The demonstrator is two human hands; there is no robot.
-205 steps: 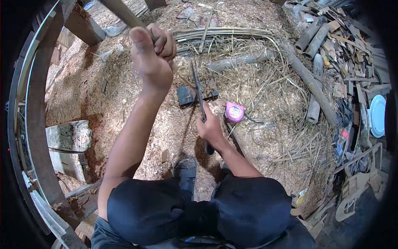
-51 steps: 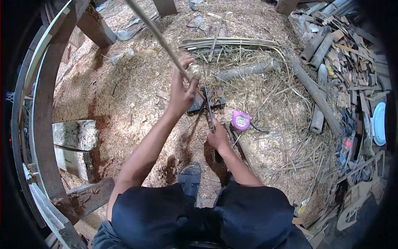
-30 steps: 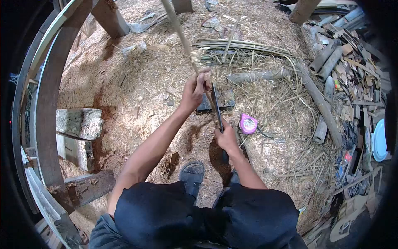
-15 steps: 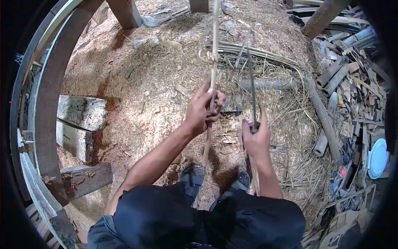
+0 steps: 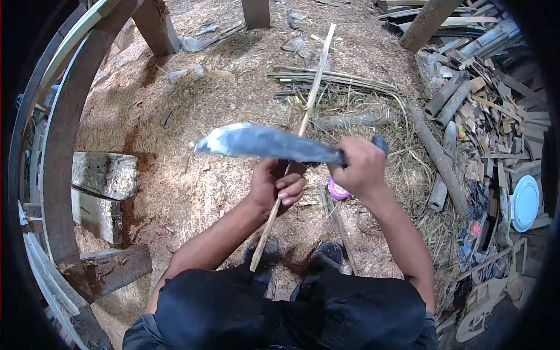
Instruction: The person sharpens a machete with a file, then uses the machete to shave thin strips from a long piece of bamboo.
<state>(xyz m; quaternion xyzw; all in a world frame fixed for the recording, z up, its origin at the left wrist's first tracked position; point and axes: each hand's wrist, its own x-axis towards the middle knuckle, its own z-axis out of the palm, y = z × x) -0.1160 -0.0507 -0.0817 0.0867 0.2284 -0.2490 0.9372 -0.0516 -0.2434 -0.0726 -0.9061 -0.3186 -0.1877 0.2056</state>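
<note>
A long, thin wooden strip point(image 5: 266, 234) slants from near my lap up toward the top centre, and my left hand point(image 5: 279, 185) is wrapped round its middle. My right hand point(image 5: 363, 166) grips the dark handle of a large machete point(image 5: 265, 142). Its broad blade points left and lies across the strip in view, just above my left hand; whether the two touch cannot be made out. A round pink object point(image 5: 338, 188) shows just below my right hand. Small curled fibres hang at the strip above the blade.
Wood shavings cover the ground point(image 5: 192, 131). Beyond my hands lies a bundle of thin strips point(image 5: 344, 80). Wood blocks point(image 5: 108, 175) and a curved frame point(image 5: 67, 134) stand left. At right are a long pole point(image 5: 437, 157), scrap wood point(image 5: 484, 105) and a pale blue lid point(image 5: 525, 203).
The machete has swung from upright to nearly level, its blade now pointing left. My right hand has risen. My left hand and the strip have moved lower, and the strip tilts more.
</note>
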